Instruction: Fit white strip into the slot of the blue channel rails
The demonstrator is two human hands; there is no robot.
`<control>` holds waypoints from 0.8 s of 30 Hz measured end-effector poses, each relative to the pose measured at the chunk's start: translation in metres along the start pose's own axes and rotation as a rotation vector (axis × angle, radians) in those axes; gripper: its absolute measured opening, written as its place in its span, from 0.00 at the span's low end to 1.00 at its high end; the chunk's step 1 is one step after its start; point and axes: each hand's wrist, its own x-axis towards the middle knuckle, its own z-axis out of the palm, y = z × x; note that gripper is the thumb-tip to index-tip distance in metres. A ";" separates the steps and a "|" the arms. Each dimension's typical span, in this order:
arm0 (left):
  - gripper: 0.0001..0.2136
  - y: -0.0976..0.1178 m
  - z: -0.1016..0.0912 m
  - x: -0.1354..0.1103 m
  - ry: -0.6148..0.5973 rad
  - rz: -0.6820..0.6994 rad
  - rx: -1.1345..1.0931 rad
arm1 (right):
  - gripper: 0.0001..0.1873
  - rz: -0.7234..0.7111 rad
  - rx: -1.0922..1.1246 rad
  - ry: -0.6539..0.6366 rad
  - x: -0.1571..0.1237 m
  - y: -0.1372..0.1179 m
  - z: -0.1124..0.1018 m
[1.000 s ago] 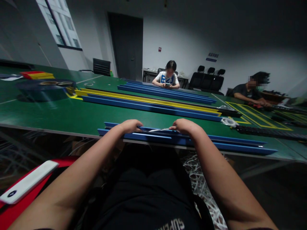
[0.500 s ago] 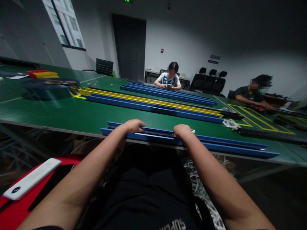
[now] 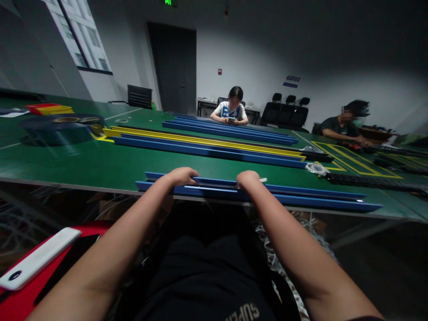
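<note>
Two long blue channel strips (image 3: pixel 321 201) lie side by side along the near edge of the green table (image 3: pixel 83 165). My left hand (image 3: pixel 182 176) bends over the strips left of their middle, its fingers closed at the rim of the farther one and partly hidden. To the right, my right hand (image 3: pixel 248 179) is closed like a fist over the same strip, fingertips down between the rims. A small white piece (image 3: pixel 263 179) sticks out beside that hand; its kind and whether I grip it cannot be made out.
Beyond lie a yellow strip (image 3: pixel 200 139), another blue strip (image 3: pixel 207 152) and several blue strips (image 3: pixel 230 130). A large dark roll (image 3: pixel 62 129) stands left, a clear roll (image 3: pixel 316 168) right. Two people (image 3: pixel 230 111) sit across the table. A red seat (image 3: pixel 20 298) holds a white device (image 3: pixel 40 258).
The whole view has shifted slightly, so things appear a little further left. My right hand has edged slightly left along the strip; my left hand stays at about the same place.
</note>
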 end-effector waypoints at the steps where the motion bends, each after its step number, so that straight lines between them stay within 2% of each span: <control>1: 0.16 0.000 0.000 0.000 -0.002 0.001 -0.006 | 0.26 0.004 -0.001 -0.010 0.002 0.000 0.000; 6: 0.17 0.000 0.000 0.001 -0.005 -0.016 -0.023 | 0.27 0.024 -0.022 -0.048 0.008 -0.001 -0.001; 13: 0.18 0.001 0.000 0.002 0.002 -0.031 0.018 | 0.24 0.035 0.005 -0.020 0.005 -0.003 0.002; 18: 0.18 0.001 0.000 0.001 0.016 -0.028 0.027 | 0.26 0.051 0.007 -0.010 0.004 -0.003 0.001; 24: 0.18 0.002 0.000 0.000 0.024 -0.026 0.041 | 0.24 0.021 -0.018 -0.024 0.004 -0.001 -0.002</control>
